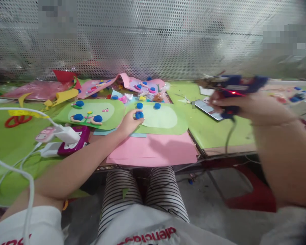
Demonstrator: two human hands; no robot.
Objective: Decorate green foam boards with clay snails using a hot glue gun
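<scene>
My left hand (130,122) pinches a blue bottle cap (139,115) by its rim, at the left side of a green sheet (182,126) with a pale oval. Two more blue caps, one a blue cap (157,105) and the other a blue cap (139,105), rest along the sheet's upper edge. My right hand (234,103), blurred, is closed round a dark blue hot glue gun (244,84) with a red light. It is raised over the right side of the table, above a phone (209,109). The gun's nozzle, at left, is smeared.
A decorated green sheet (109,107) with blue-cap snails lies at left. Pink sheets (153,149) lie in front. A purple power strip (78,141) with white chargers, white cables and red-handled scissors (17,121) are at left. A perforated metal panel (153,41) stands behind.
</scene>
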